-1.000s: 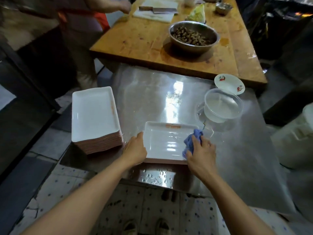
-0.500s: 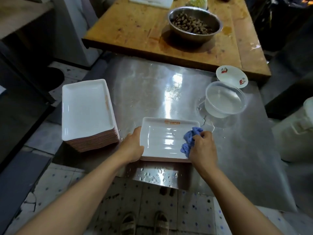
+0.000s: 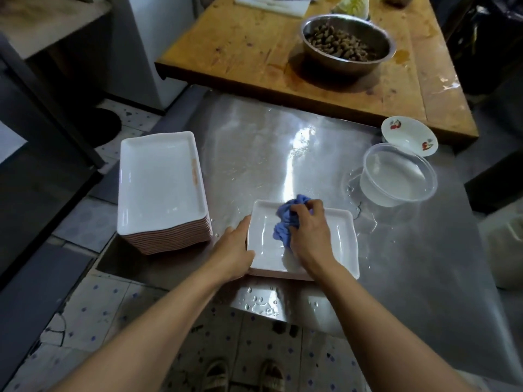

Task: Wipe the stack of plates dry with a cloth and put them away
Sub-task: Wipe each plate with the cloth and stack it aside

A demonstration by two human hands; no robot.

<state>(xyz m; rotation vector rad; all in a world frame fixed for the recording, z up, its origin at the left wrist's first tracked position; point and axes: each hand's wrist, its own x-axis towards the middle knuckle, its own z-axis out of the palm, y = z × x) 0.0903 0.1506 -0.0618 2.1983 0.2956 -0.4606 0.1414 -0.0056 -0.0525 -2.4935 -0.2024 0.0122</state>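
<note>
- Head view: a single white rectangular plate lies flat at the near edge of the steel table.
- Right hand is over the middle of this plate, fingers curled around a bunched blue cloth and pressing it onto the plate's inner surface.
- Left hand grips the plate's left rim, thumb over the lip, fingers under or beside the edge.
- Stack of plates, white with pinkish undersides, stands at the table's left edge, near the single plate but apart from it.
- Water droplets show on the table's front lip and around the plate.
- Clear plastic container sits to the right on the steel surface; a small cherry-patterned bowl sits just behind it, overlapping its rim in this view.
- Wooden table behind carries a metal bowl of brown items.
</note>
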